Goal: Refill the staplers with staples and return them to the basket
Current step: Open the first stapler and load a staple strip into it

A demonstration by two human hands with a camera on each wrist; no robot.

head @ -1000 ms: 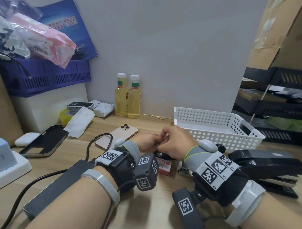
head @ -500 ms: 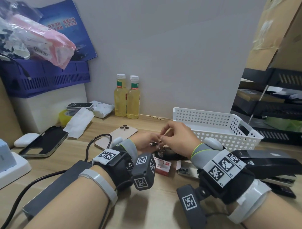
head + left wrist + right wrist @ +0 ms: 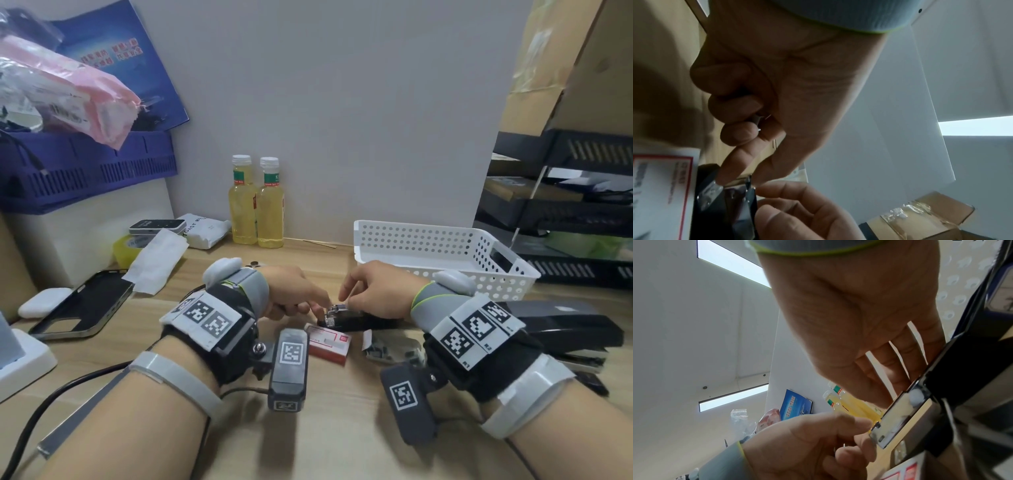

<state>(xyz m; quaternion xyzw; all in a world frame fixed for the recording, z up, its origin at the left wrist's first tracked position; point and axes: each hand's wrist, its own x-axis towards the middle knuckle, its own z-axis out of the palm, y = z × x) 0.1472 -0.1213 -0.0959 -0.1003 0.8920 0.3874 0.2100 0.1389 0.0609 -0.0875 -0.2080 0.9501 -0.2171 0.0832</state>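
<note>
A small black stapler [image 3: 363,322] lies low over the wooden desk with its metal front end pointing left. My left hand [image 3: 318,306] pinches that shiny front end [image 3: 715,191] between index finger and thumb. Its other fingers are curled on a small metal piece [image 3: 757,121], seemingly staples. My right hand [image 3: 346,299] grips the stapler body [image 3: 953,369] from above, thumb tip against the metal rail [image 3: 900,415]. A red and white staple box [image 3: 329,344] lies just in front. The white perforated basket [image 3: 445,240] stands behind my right hand.
A large black stapler [image 3: 565,329] lies right of my right wrist. A torn packet of loose staples [image 3: 394,349] sits by the red box. Two yellow bottles [image 3: 257,205], a phone case [image 3: 82,305], a dark box with cable and black file trays [image 3: 565,212] surround the desk.
Both hands have come down from in front of the basket to just above the desk. The thin strip held up between them no longer shows; fingers now sit on the stapler's front end.
</note>
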